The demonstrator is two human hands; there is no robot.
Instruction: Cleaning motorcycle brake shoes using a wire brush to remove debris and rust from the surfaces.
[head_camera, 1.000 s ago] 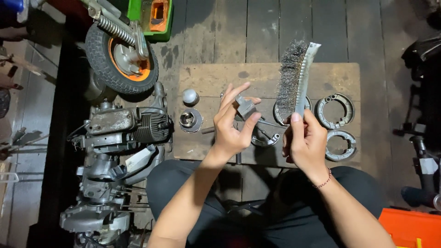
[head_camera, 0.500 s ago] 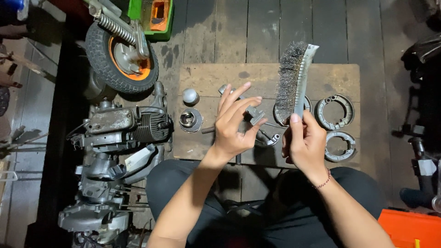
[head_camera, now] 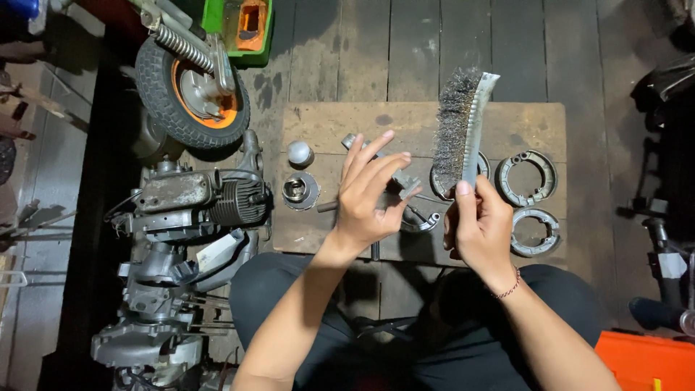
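Note:
My right hand (head_camera: 478,228) grips the handle of a wire brush (head_camera: 463,127), its bristle head pointing up and away over a wooden board (head_camera: 329,123). My left hand (head_camera: 369,195) is beside it to the left, pinching a small grey metal part (head_camera: 407,185) between thumb and fingers, the other fingers spread. The metal part sits just left of the brush's lower bristles, not touching them. Both hands hover above the board.
On the board lie two curved brake shoes (head_camera: 528,177), a round metal cup (head_camera: 300,190), a small dome-shaped cap (head_camera: 300,153) and other small parts. An engine block (head_camera: 195,203) and a small wheel with an orange hub (head_camera: 190,90) stand at the left. An orange box (head_camera: 644,358) is at lower right.
My left hand has turned the small metal part and lowered it slightly, fingers spreading more. The right hand and the brush have barely moved.

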